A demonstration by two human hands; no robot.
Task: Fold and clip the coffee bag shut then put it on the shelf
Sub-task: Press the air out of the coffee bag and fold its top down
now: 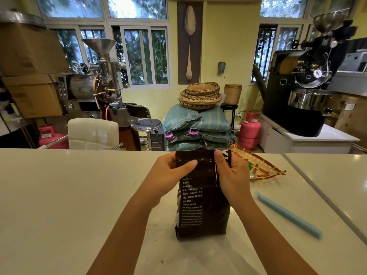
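Observation:
A dark brown coffee bag (202, 213) with white print stands upright on the white counter (69, 195), in the middle of the view. My left hand (168, 175) grips the bag's top from the left, thumb laid across the front. My right hand (232, 173) pinches the top right corner, where the flap is bent over. A long light-blue sealing clip (289, 214) lies on the counter to the right of the bag, apart from both hands. No shelf is clearly in view.
A flat woven tray (262, 165) with small items lies just behind my right hand. Beyond the counter stand a white chair (93, 132), stacked sacks (198, 128) with baskets, pink gas cylinders (249, 130) and two coffee roasters (309, 90). A seam splits the counter at the right.

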